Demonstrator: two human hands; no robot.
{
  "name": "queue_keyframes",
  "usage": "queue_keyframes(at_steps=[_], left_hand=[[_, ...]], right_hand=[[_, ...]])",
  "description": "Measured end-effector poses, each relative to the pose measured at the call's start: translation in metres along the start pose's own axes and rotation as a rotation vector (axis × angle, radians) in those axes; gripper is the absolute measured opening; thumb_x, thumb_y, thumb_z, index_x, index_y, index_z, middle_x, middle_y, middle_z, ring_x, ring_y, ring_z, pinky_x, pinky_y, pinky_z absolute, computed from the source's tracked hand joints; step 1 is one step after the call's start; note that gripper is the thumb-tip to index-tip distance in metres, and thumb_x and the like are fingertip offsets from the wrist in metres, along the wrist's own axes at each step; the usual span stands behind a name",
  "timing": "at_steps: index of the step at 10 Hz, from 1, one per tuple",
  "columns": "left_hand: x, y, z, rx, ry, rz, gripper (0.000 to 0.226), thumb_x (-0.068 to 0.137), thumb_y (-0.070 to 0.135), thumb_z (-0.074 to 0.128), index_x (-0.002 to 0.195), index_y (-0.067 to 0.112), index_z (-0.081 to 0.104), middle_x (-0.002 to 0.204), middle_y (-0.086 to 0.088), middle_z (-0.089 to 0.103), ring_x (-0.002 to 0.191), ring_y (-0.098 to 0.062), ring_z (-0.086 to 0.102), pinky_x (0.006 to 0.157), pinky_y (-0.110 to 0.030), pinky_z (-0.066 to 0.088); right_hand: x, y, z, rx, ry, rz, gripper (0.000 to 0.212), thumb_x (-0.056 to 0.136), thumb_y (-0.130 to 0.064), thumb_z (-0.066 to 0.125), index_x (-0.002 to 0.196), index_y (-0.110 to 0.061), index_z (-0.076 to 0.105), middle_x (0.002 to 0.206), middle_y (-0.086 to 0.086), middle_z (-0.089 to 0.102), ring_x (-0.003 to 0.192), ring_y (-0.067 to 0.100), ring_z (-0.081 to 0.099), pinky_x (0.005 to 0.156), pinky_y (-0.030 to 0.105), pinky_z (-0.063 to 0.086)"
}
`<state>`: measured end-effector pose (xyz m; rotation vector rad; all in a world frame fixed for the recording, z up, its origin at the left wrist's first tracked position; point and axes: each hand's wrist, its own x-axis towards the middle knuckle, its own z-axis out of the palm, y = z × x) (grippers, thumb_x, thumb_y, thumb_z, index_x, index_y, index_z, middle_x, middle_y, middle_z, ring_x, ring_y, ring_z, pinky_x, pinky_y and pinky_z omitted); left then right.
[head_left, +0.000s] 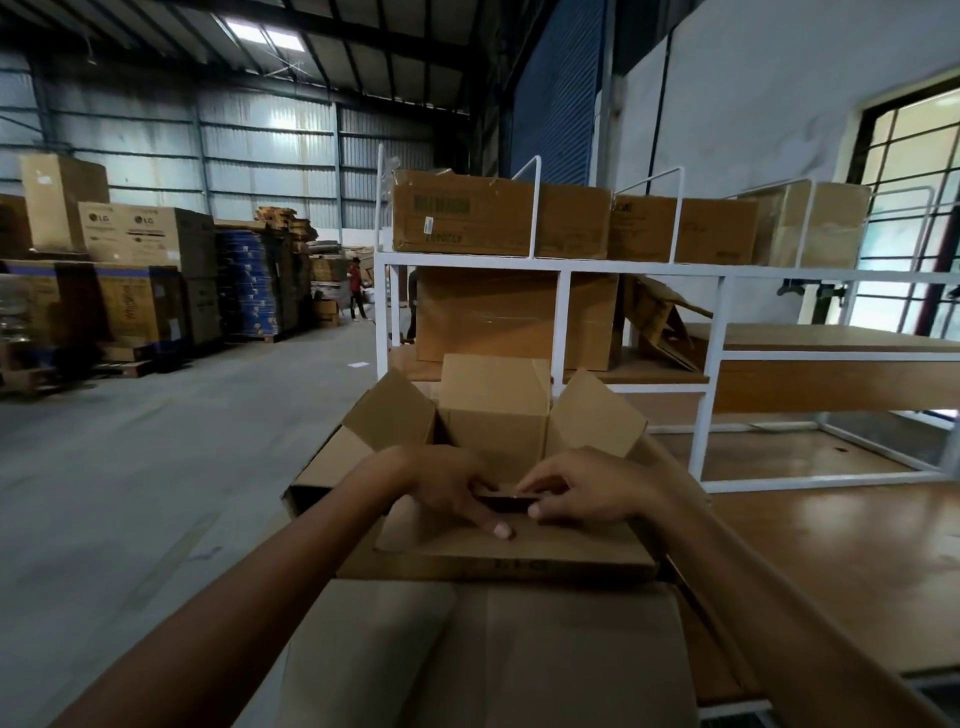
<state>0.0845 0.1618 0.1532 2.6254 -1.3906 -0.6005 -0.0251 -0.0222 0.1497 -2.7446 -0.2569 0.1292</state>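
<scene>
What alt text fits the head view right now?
The left hand and right hand pinch a small dark flat item at the near flap of an open cardboard box by a wooden table. Behind stands a white rack loaded with cartons.

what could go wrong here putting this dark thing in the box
The left hand and right hand pinch the dark thing just over the near flap; it might slip and land outside the box. The box rests on loose cardboard at the edge of the table; a hard push could slide it toward the floor.
</scene>
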Motion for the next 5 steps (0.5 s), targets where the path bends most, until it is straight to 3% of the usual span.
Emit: queue_keyframes(at_steps=[1,2,3,4,5], left_hand=[[0.021,-0.013,0.002,0.056,0.219,0.005,0.040,0.091,0.051,0.060,0.110,0.016,0.069,0.103,-0.001,0.068,0.090,-0.016,0.062,0.074,-0.026,0.045],[0.035,-0.021,0.008,0.045,0.313,-0.050,0.045,0.088,0.055,0.063,0.096,0.011,0.070,0.089,-0.003,0.069,0.079,-0.016,0.064,0.069,-0.027,0.049],[0.042,-0.029,0.017,0.042,0.319,-0.063,0.048,0.089,0.060,0.057,0.087,0.015,0.071,0.086,-0.003,0.072,0.073,-0.011,0.065,0.077,-0.031,0.053],[0.043,-0.032,0.022,0.020,0.315,-0.034,0.054,0.088,0.069,0.048,0.077,0.020,0.069,0.078,0.001,0.069,0.071,-0.011,0.065,0.077,-0.031,0.054],[0.034,-0.022,0.012,-0.024,0.410,0.038,0.046,0.095,0.063,0.043,0.081,0.025,0.066,0.080,0.003,0.067,0.078,-0.014,0.065,0.074,-0.031,0.050]], right_hand=[[0.014,0.005,0.006,-0.032,0.152,0.046,0.020,0.099,-0.031,0.051,0.103,-0.023,0.069,0.100,-0.001,0.068,0.092,0.013,0.061,0.082,0.034,0.048],[0.024,0.011,0.016,-0.072,0.188,0.101,0.025,0.099,-0.038,0.050,0.091,-0.021,0.067,0.089,0.001,0.067,0.084,0.016,0.061,0.072,0.032,0.045],[0.031,0.022,0.025,-0.052,0.151,0.155,0.032,0.099,-0.045,0.048,0.086,-0.021,0.066,0.086,0.002,0.065,0.082,0.019,0.061,0.067,0.031,0.042],[0.030,0.028,0.027,0.013,0.109,0.213,0.046,0.095,-0.057,0.045,0.094,-0.020,0.072,0.091,0.001,0.069,0.086,0.018,0.064,0.077,0.036,0.050],[0.027,0.026,0.021,0.043,0.287,0.163,0.035,0.094,-0.053,0.052,0.106,-0.026,0.070,0.102,-0.004,0.069,0.092,0.011,0.064,0.089,0.041,0.054]])
